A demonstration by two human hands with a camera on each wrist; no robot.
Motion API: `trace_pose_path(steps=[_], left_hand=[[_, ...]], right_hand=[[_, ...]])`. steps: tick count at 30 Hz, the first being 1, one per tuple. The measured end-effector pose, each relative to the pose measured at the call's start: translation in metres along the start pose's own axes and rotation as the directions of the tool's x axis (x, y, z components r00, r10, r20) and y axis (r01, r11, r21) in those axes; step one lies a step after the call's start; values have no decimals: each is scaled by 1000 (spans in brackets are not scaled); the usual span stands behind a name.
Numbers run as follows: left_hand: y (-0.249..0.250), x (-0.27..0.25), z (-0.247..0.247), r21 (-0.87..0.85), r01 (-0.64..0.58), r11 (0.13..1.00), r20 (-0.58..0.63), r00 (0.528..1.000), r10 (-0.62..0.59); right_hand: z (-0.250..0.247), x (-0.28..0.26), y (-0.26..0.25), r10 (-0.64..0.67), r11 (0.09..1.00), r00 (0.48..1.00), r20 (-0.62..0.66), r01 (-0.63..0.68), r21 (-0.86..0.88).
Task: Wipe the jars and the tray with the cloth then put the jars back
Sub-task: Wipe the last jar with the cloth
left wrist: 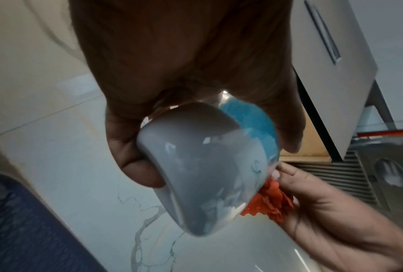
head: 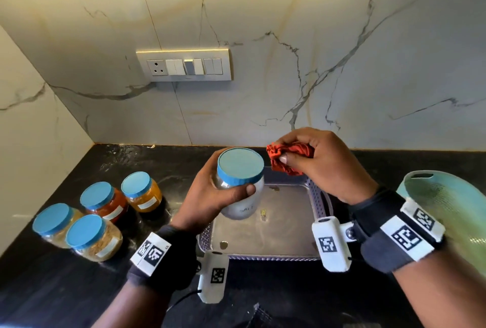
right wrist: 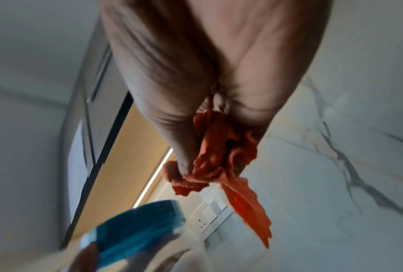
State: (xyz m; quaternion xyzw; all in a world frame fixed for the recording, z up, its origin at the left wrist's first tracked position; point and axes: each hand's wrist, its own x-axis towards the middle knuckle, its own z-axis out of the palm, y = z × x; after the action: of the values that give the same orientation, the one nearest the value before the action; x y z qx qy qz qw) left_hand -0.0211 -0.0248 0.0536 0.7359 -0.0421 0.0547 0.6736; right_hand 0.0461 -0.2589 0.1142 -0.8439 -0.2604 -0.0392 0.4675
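Observation:
My left hand (head: 210,196) grips a clear salt jar (head: 243,201) with a blue lid (head: 240,166), held above the empty purple tray (head: 319,204). The left wrist view shows the jar's white base (left wrist: 195,174) wrapped by my fingers. Just right of the lid, my right hand (head: 313,162) holds a bunched orange cloth (head: 288,157), also seen as the orange cloth (right wrist: 216,160) hanging from my fist. The cloth is close to the jar; contact cannot be told. Several blue-lidded jars (head: 97,212) stand on the counter to the left.
A black stone counter (head: 79,288) runs to a marble wall with a switch plate (head: 184,65). A green-blue oval board (head: 444,212) lies at the right edge. A side wall closes off the left.

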Motion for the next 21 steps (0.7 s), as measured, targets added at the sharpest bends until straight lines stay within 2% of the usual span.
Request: trace_pose_path(steps=[2,4,6,8,11,17,21], left_hand=[[-3,1,1,-146,72,987,-26,997,-76],[-5,3,1,-296,146,944,-29,986,-162],[-2,3,3,-403,214,890,21,974,-225],[1,3,4,-439,293,849,76,954,-290],[5,3,7,-439,388,811,128,920,-370],[3,8,10,-324,436,839,133,900,-416],[2,10,9,-308,469,828,112,882,-458]], right_hand=[[7,-7,3,79,959,997,0,-76,275],[16,-15,3,124,810,992,31,-119,574],[25,-20,1,129,644,987,98,-159,749],[33,-21,-2,98,610,988,116,-152,777],[40,-19,-7,99,643,993,58,-108,758],[49,-15,-16,112,605,994,-15,-56,794],[54,-16,-15,96,678,992,-78,-8,735]])
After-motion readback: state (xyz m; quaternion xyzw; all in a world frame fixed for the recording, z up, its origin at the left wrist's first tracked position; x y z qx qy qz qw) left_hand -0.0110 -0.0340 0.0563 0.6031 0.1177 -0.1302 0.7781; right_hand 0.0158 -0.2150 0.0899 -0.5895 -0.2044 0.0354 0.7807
